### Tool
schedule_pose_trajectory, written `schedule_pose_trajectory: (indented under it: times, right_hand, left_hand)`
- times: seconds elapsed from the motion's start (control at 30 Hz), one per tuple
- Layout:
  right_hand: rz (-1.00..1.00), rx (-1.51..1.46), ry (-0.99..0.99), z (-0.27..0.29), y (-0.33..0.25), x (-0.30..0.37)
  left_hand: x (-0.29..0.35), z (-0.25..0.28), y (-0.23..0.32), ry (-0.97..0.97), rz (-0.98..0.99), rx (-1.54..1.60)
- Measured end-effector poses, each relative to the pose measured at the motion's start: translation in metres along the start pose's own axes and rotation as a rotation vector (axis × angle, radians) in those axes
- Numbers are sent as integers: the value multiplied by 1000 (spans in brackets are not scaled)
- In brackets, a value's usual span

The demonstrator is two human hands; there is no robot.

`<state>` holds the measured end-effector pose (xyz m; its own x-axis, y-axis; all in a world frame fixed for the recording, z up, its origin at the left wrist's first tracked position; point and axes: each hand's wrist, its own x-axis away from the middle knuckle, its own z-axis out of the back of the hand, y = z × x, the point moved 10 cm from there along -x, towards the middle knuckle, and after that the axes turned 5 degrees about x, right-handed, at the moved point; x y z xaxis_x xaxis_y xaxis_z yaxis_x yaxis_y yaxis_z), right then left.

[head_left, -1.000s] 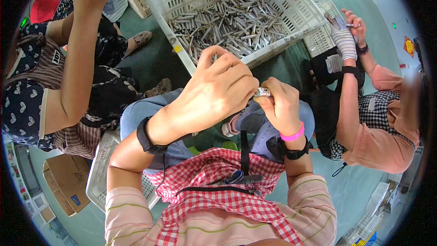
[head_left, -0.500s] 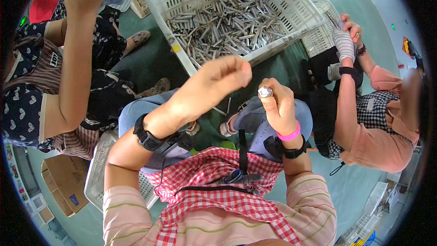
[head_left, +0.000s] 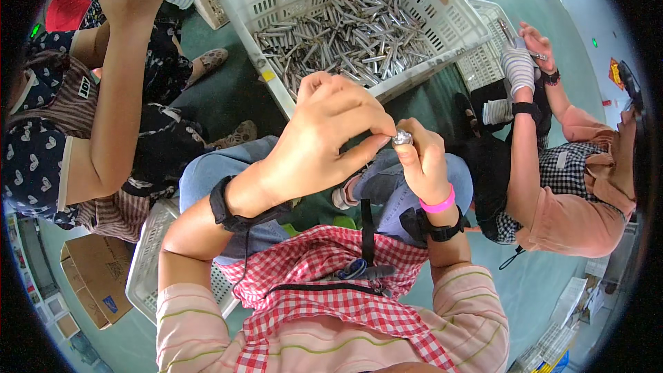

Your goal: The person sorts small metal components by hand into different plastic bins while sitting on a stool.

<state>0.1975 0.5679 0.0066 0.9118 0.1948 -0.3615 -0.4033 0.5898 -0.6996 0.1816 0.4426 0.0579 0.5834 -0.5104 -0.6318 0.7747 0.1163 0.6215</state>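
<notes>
My right hand (head_left: 423, 155) is closed round a bundle of shiny metal tubes (head_left: 402, 138); only their silvery ends show at the top of the fist. Just left of it, my left hand (head_left: 331, 124) reaches over with thumb and forefinger pinched together against the end of the bundle. Whatever sits between those fingertips is too small to name. Beyond both hands stands a large white plastic crate (head_left: 276, 93) with slotted walls, holding a heap of loose metal tubes (head_left: 345, 31).
A co-worker at the right, one hand in a striped glove (head_left: 518, 69), holds metal tubes. Another person's arm (head_left: 117, 110) is raised at the left. A cardboard box (head_left: 97, 280) and a white basket (head_left: 141, 269) stand at lower left. More white crates (head_left: 483, 62) flank the large one.
My left hand has moved right and closed its fingertips at the tube ends in my right hand. The right hand has hardly moved. The co-worker's bare hand at the right has opened out.
</notes>
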Motion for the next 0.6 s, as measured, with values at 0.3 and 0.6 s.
schedule_pose_trajectory:
  times: [0.3, 0.6]
  right_hand:
    - [-6, 10, -67, -8, 0, 0]
    - [45, 179, -45, -12, 0, 3]
  left_hand:
    - [4, -3, 14, -10, -171, -137]
    - [6, -13, 23, -84, -255, -330]
